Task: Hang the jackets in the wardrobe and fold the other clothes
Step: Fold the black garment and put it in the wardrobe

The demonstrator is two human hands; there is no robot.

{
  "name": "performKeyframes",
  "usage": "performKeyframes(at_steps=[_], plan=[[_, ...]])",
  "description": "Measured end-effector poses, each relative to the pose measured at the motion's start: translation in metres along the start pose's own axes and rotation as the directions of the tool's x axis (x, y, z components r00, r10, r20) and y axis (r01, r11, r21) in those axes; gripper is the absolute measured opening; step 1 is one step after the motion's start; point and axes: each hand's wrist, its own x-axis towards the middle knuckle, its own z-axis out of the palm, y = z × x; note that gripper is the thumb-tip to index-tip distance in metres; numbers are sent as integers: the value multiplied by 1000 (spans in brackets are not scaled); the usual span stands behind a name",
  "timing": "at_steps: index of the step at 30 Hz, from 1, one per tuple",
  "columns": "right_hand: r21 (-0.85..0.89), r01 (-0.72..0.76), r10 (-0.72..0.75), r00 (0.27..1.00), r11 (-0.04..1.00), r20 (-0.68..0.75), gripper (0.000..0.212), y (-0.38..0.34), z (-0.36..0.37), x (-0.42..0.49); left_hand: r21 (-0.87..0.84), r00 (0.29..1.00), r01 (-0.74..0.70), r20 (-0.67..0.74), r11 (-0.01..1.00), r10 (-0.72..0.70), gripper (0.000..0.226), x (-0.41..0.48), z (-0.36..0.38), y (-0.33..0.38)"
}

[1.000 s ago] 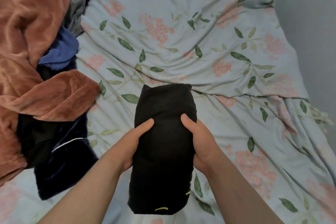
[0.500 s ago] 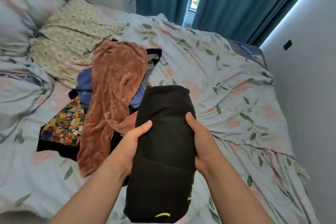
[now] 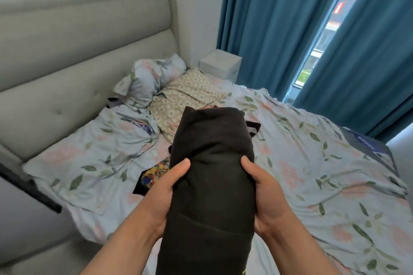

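Two hands carry the folded black garment point(image 3: 212, 176), lifted clear of the bed point(image 3: 312, 163) in front of you. Your left hand point(image 3: 165, 187) grasps its left edge with the thumb laid across the front. Your right hand point(image 3: 266, 192) grasps the right edge the same way, and the fingers of both are hidden behind the cloth. The bundle is long and stands roughly upright, its lower end running out of view.

Just left of it, a colourful printed garment point(image 3: 155, 172) lies on the floral sheet, partly hidden by your left hand. Further back, a floral pillow point(image 3: 152, 78) and a patterned pillow point(image 3: 187, 94) lie beside the grey padded headboard point(image 3: 78, 62). A white nightstand point(image 3: 220, 62) stands in the corner next to the teal curtains point(image 3: 279, 29).
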Motion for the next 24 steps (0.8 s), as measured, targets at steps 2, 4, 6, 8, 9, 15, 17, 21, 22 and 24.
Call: performKeyframes(at_steps=[2, 4, 6, 8, 9, 15, 17, 21, 22, 24], plan=[[-88, 22, -20, 999, 996, 28, 47, 0, 19, 0, 9, 994, -99, -38, 995, 99, 49, -23, -1, 10], [-217, 99, -87, 994, 971, 61, 36, -1, 37, 0, 35, 965, -236, -111, 971, 238, 49, -46, 3, 16], [-327, 203, -180, 979, 923, 98, 23, -2, 52, -3, 54, 913, -346, -209, 937, 350, 61, -68, 8, 18], [-414, 287, -242, 957, 864, 158, 19, -1, 63, -8, 49, 856, -429, -296, 902, 423, 69, -87, 13, 13], [-437, 318, -255, 946, 841, 198, 18, -1, 69, -10, 48, 830, -461, -331, 886, 449, 69, -96, 16, 11], [-467, 419, -122, 831, 779, 542, 44, 7, 93, -23, 99, 649, -602, -518, 792, 558, 64, -137, 27, 5], [-485, 476, -110, 788, 734, 606, 54, 14, 106, -27, 146, 574, -621, -584, 770, 573, 67, -155, 28, 9], [-463, 539, -132, 740, 704, 660, 54, 38, 146, -29, 268, 382, -656, -689, 705, 616, 61, -199, 20, 16], [-445, 539, -123, 724, 715, 679, 48, 46, 158, -30, 303, 332, -663, -700, 684, 632, 56, -210, 15, 19], [-418, 520, -97, 704, 745, 704, 43, 60, 181, -32, 379, 228, -668, -715, 640, 661, 45, -230, 2, 23]])
